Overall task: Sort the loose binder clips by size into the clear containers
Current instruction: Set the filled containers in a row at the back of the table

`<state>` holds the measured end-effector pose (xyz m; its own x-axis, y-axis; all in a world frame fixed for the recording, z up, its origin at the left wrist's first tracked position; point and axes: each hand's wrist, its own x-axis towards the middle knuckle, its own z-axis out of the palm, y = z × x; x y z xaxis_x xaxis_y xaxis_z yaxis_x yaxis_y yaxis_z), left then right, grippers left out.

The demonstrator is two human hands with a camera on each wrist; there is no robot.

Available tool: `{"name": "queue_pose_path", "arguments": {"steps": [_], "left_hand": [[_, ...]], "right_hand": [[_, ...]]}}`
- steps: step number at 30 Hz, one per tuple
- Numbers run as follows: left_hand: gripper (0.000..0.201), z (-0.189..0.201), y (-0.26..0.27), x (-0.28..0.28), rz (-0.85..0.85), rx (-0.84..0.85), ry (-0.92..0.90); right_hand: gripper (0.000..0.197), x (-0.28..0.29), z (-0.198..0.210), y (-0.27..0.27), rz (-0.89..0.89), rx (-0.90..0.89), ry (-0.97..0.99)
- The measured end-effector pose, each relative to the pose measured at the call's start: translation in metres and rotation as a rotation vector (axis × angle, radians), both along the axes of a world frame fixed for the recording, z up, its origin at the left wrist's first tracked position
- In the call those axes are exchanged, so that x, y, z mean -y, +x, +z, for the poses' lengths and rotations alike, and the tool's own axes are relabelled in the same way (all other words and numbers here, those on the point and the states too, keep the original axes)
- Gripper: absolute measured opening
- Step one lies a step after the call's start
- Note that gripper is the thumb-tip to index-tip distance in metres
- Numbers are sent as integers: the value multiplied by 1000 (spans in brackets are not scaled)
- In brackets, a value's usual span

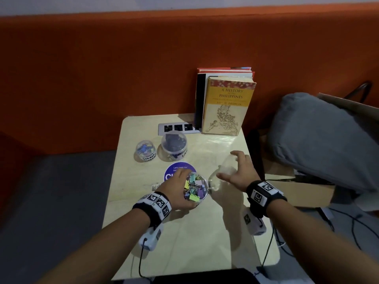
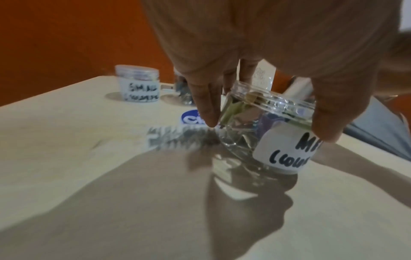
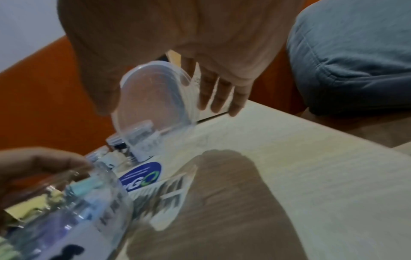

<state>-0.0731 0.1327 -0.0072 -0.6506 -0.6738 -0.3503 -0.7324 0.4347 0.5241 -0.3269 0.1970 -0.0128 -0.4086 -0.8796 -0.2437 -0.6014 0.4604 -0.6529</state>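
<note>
Pastel green, purple and yellow binder clips (image 1: 193, 189); orange wall (image 1: 102, 68); yellow book (image 1: 226, 105); grey cushion (image 1: 320, 140).

open clear jar (image 1: 195, 189) of pastel clips (image 1: 192, 188), lid (image 1: 223, 173) off

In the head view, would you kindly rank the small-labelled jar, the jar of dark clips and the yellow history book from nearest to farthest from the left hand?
1. Jar of dark clips, beyond the left hand, slightly left.
2. Small-labelled jar, further left, near the table edge; close to the first, but slightly farther.
3. Yellow history book, standing at the table's far right.
</note>
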Motion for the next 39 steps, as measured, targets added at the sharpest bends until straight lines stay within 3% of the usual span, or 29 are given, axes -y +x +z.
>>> {"name": "queue_pose_path", "arguments": {"steps": [4,9,14,18,21,29,34,39], "left_hand": [[108,-18,39,-19,-13,25,8],[109,-35,63,-25,115,-151,144],[101,-44,82,-23,162,-188,204],[99,-42,90,-20,111,-187,238],[91,-39,91,-20,118,-229,252],[81,-33,89,-24,108,-293,271],[83,-29,85,-24,119,-247,233],[71,-31,81,-27,183,-293,279]], "right_hand": [[91,-19,14,40,90,236,-47],[91,-42,3,97,254,377,-48],[124,-48,-18,129,369,335,-35],[117,-41,-23,134,415,110,-16],[113,-36,-22,138,436,88,5],[109,-44,-29,140,303,339,25],[64,-43,-28,136,135,624,54],[61,-46,-29,138,132,609,56]]}}
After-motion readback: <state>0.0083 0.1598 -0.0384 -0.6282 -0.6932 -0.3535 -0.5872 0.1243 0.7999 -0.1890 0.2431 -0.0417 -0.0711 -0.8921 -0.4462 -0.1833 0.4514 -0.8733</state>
